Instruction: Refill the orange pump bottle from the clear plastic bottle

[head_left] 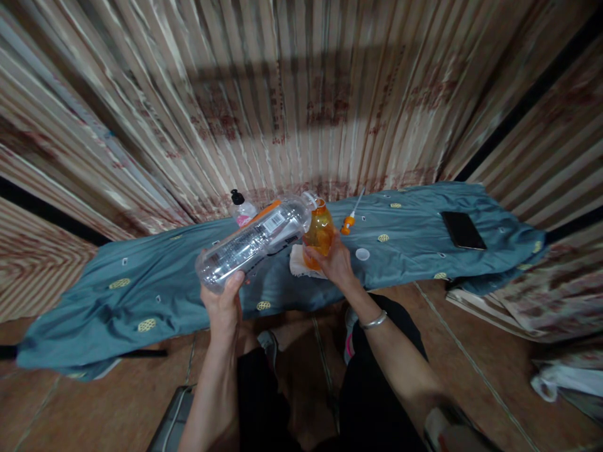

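My left hand [223,304] grips the base of a large clear plastic bottle [254,242] with an orange-edged label. The bottle tilts up to the right, and its mouth is at the neck of an orange translucent bottle [321,229]. Whether liquid passes between them I cannot make out. My right hand [336,260] is wrapped round the orange bottle, which stands upright by a folded white cloth [298,260]. Just right of it lie an orange pump top [347,225] with its thin tube and a small white round cap [362,254].
A clear bottle with a black top [238,198] stands behind the large bottle. A dark flat tablet-like object [463,230] lies on the right of the blue patterned cloth [405,251] covering the narrow table. Striped curtains [301,94] hang close behind and at both sides.
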Tool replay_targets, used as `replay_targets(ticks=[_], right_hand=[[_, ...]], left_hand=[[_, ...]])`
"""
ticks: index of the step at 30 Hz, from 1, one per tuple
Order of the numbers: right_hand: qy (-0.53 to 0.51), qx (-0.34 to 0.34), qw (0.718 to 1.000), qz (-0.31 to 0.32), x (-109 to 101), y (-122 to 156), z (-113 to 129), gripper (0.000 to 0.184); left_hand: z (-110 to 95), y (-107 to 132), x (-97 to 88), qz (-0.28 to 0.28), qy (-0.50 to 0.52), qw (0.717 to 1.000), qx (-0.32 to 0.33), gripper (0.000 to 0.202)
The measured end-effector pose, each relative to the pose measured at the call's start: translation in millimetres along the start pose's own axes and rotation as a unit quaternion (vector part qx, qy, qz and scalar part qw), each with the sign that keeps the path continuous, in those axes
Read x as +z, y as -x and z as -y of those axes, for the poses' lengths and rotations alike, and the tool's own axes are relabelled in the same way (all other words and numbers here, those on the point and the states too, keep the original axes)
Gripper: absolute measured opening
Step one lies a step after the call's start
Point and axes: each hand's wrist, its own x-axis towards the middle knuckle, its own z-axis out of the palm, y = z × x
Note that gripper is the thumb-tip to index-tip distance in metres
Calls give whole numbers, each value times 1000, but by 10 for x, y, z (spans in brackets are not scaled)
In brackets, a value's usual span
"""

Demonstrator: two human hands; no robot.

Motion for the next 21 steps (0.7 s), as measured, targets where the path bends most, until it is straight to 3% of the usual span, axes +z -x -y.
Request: replay_targets(ticks=[21], right_hand=[[-2,-3,1000,10,-28,-2,31,81]], left_hand=[[-17,19,12,13,-17,1000,7,83]])
